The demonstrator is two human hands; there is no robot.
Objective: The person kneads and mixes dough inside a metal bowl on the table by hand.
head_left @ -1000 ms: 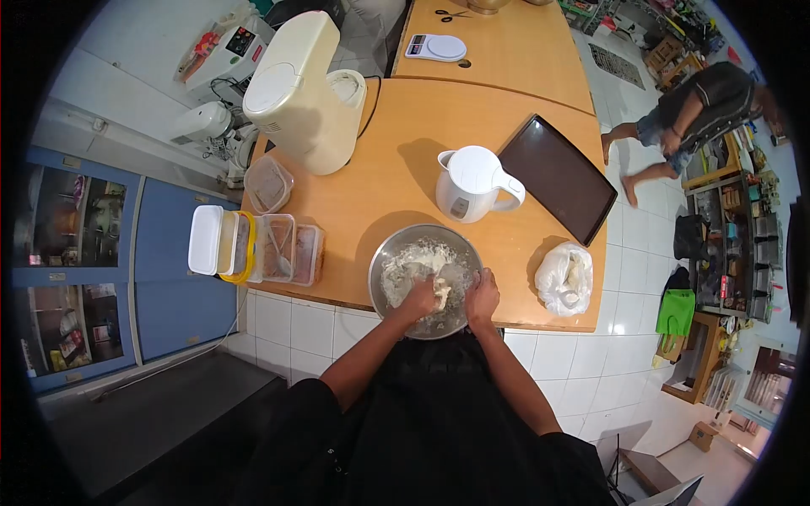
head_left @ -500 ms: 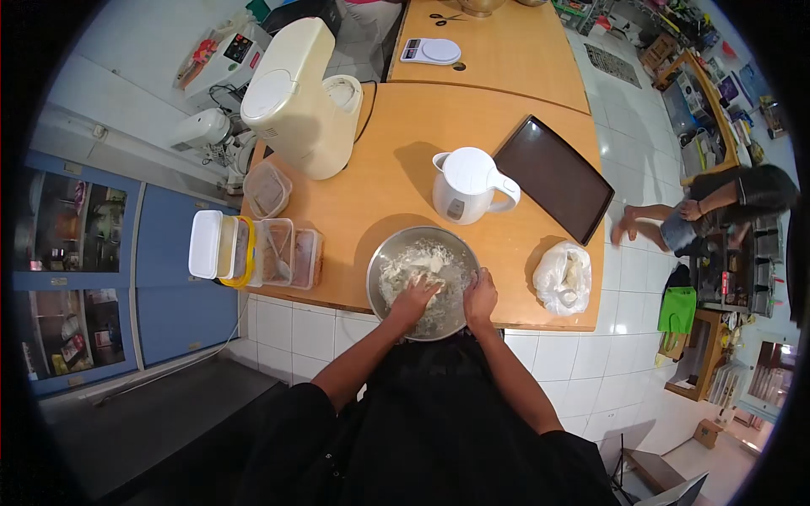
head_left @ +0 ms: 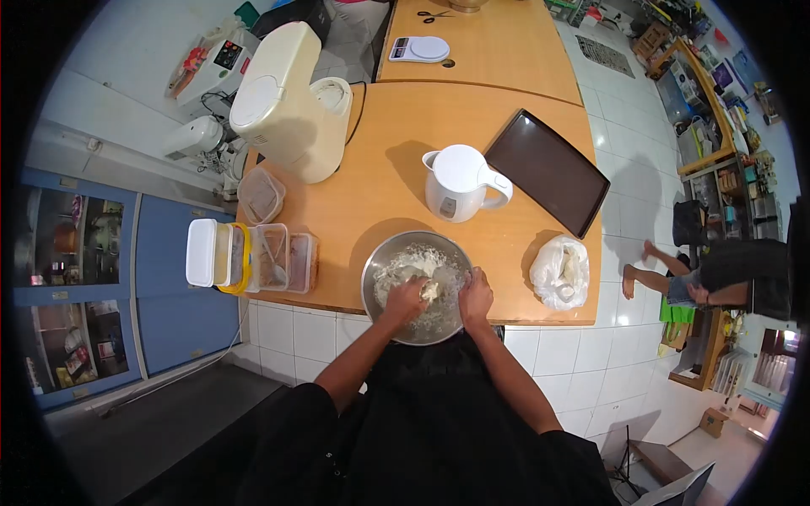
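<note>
A steel bowl [head_left: 371, 291] stands at the table's near edge with a loose, floury mixture [head_left: 422, 259] in it. Inside the bowl, my left hand [head_left: 407, 302] is closed on a clump of pale dough [head_left: 431, 292]. My right hand [head_left: 476, 298] grips the bowl's right rim, fingers wrapped over the edge. Behind the bowl stands a white kettle [head_left: 460, 183], and to the right lies a white plastic bag [head_left: 560, 273] with something pale in it.
A dark tray [head_left: 548, 172] lies at the table's right side. Plastic containers [head_left: 272, 258] stand at the left edge, below a cream mixer [head_left: 291, 105]. Farther back are a white scale [head_left: 420, 49] and scissors [head_left: 434, 16]. A person [head_left: 717, 282] walks on the right.
My left hand has gone from spread fingers on the mixture to closed around a clump. My right hand stays on the rim. The other person has moved toward the lower right.
</note>
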